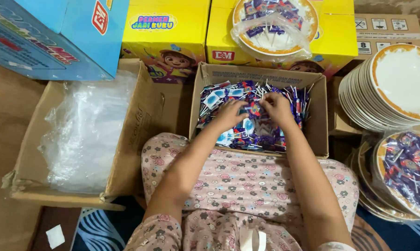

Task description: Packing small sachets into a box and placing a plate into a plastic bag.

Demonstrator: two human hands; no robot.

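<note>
left hand point(229, 114): palm down in the pile of wrapped lollipops point(247, 132), fingers curled into the wrappers; looks like gathering a bunch, but cannot tell if anything is actually gripped, fingers are buried.
right hand point(278, 108): just beside the left, also palm down on the pile, fingertips pressed into the sweets near the middle-back of the box; grasp not visible either.
lollipops vs grip: directly under and around both hands, sticks poking up toward the far wall; blue and purple wrappers, touching both palms.
cardboard box point(320, 132): open-topped, flaps out, sits right against the person's knees, likely so both arms reach in without leaning.
lap point(247, 181): patterned pink fabric, right below the box.
bag carton point(140, 130): to the left, touching distance, holds crumpled clear plastic bags point(86, 135).
plate stack point(396, 93): to the right, white plates with a gold rim, fanned, near the right arm.
filled plate point(405, 169): lower right, sweets on it under clear wrap.
bagged plate point(275, 23): rests on the yellow boxes point(173, 42) behind.
</note>
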